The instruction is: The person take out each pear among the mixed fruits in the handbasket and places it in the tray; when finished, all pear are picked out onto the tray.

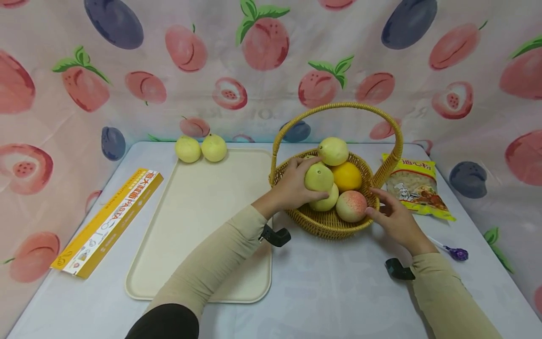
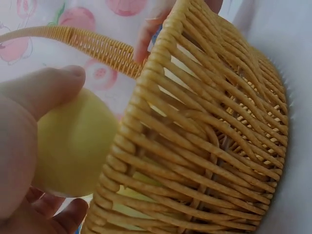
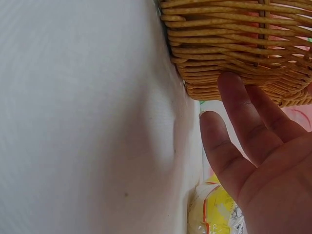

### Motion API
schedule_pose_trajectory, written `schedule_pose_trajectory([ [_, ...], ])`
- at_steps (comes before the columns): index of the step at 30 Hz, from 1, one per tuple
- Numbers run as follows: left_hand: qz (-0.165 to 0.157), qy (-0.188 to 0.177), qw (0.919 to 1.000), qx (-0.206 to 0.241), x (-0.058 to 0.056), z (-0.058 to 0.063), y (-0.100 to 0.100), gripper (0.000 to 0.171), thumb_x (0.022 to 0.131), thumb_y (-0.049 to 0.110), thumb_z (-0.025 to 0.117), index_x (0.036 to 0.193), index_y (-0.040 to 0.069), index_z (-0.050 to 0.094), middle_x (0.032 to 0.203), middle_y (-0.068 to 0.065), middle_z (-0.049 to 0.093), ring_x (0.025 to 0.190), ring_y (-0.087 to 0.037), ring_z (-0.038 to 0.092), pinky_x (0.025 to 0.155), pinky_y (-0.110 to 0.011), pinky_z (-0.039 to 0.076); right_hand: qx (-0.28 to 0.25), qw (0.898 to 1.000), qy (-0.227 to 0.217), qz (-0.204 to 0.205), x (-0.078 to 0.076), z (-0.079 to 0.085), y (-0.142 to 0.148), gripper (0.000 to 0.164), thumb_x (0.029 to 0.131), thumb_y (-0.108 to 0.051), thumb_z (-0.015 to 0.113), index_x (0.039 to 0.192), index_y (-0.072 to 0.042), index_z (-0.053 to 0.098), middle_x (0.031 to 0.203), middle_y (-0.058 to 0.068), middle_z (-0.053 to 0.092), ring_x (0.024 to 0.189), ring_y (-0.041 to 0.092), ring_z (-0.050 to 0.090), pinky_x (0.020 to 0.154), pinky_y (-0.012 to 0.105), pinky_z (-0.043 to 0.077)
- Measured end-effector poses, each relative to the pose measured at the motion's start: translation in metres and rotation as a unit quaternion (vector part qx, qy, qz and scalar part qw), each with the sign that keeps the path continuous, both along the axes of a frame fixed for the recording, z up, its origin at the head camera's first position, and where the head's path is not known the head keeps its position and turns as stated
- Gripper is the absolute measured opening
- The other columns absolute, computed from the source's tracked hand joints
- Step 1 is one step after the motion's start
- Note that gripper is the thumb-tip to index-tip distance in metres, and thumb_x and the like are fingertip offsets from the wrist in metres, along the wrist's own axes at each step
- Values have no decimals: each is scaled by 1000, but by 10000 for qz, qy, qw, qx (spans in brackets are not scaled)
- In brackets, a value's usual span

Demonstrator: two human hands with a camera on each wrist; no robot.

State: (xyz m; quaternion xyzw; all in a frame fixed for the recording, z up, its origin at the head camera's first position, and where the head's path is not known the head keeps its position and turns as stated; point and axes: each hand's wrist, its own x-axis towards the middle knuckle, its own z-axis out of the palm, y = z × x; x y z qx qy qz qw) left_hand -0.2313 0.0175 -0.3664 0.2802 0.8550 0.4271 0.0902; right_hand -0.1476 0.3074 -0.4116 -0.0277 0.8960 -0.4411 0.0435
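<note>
Yellow-green fruit (image 1: 319,179) is grasped in the left hand (image 1: 292,186), the thumb bent across its near side and the other fingers curled over its far side. This held fruit is at the left part of a wicker basket (image 1: 326,230), just inside the rim. The left hand comes in over that rim with its back to the left, and its beige-sleeved forearm (image 1: 224,249) slants from near left toward far right.

At the basket's right side, the right hand (image 1: 398,223) clasps no fruit: thumb and forefinger touch the rim by the foot of the arched handle (image 1: 338,106), while the other fingers reach, almost straight and loosely spread, along the outer wall. Its forearm (image 1: 449,292) slants from near right toward far left. A black device (image 1: 275,236) sits at the left wrist, another (image 1: 399,269) at the right.

Inside the basket lie a reddish peach (image 1: 351,206) near the right hand, an orange fruit (image 1: 348,176) and more pale fruits (image 1: 333,150).

Farther out, a cream tray (image 1: 203,212) lies to the left, two pale fruits (image 1: 214,148) at its far edge. A yellow-and-white pasta box (image 1: 107,221) lies at far left; a yellow bag (image 1: 419,183) and a purple-wrapped lollipop (image 1: 458,254) lie to the right.
</note>
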Motion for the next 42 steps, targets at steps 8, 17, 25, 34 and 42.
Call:
schedule_pose_trajectory([
  [8, -322, 321, 9989, 113, 3, 3, -15, 81, 86, 34, 80, 153, 12, 39, 146, -14, 40, 123, -23, 46, 97, -38, 47, 2, 10000, -30, -10, 1, 2, -2, 70, 102, -37, 59, 157, -6, 28, 153, 30, 32, 121, 48, 45, 94, 61, 44],
  [17, -651, 611, 9959, 110, 18, 20, -44, 81, 85, 32, 82, 151, 10, 42, 150, -9, 43, 131, -21, 44, 105, -37, 42, 0, 10000, -71, -43, 0, 0, -1, 70, 102, -37, 59, 158, -7, 27, 154, 30, 30, 124, 49, 42, 96, 63, 42],
  [25, -516, 383, 9976, 249, 27, 28, -71, 78, 85, 29, 81, 151, 13, 42, 145, -8, 47, 118, -20, 52, 96, -41, 48, 24, 10000, -60, -30, -1, -2, 1, 71, 102, -39, 58, 158, -7, 27, 154, 29, 29, 124, 50, 43, 96, 65, 42],
  [34, -388, 404, 9971, 524, 30, 29, -98, 74, 83, 22, 82, 147, 7, 47, 144, -6, 49, 126, -18, 50, 101, -36, 47, 4, 10000, -38, -70, 0, -1, 0, 74, 101, -44, 59, 157, -7, 29, 154, 28, 31, 125, 50, 41, 98, 66, 39],
  [42, 86, 459, 9975, 529, 23, 22, -125, 74, 83, 18, 83, 146, 4, 46, 142, -10, 51, 119, -25, 56, 98, -41, 49, -8, 10000, -39, -79, 0, 0, 0, 73, 101, -43, 59, 157, -7, 29, 153, 29, 32, 124, 49, 42, 97, 64, 41],
])
